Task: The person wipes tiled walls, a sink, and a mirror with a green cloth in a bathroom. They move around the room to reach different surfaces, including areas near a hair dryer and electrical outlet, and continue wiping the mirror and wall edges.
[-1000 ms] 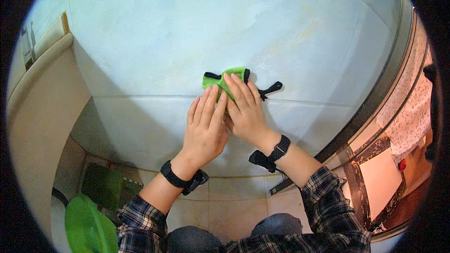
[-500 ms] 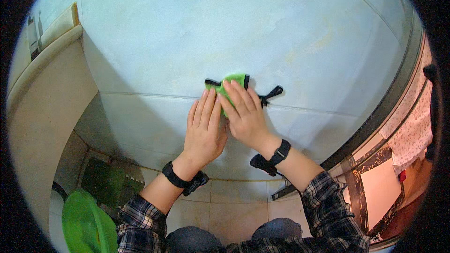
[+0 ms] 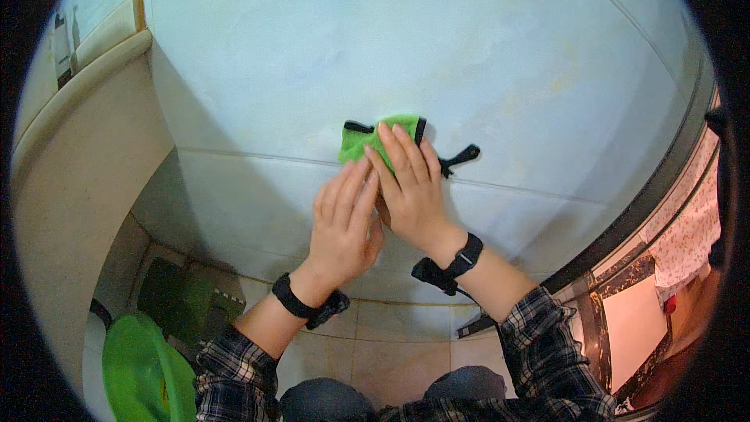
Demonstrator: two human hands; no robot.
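A small green cloth with black edging lies against the pale tiled wall in front of me. My right hand rests flat on it, with its fingers stretched upward and pressing it to the tiles. My left hand is just below the cloth's lower left part, fingers extended and slightly blurred. Whether its fingertips touch the cloth I cannot tell. A black loop-shaped piece sticks out to the right of my right hand; where it is attached is hidden.
A green basin stands at the lower left, near a dark green stool-like object. At the left is a curved pale ledge with items on it. A dark curved frame edges the right side, with a patterned cloth beyond it.
My left hand has drawn slightly down off the cloth, showing more of its left part. My right hand stays pressed on it. The view has shifted a little.
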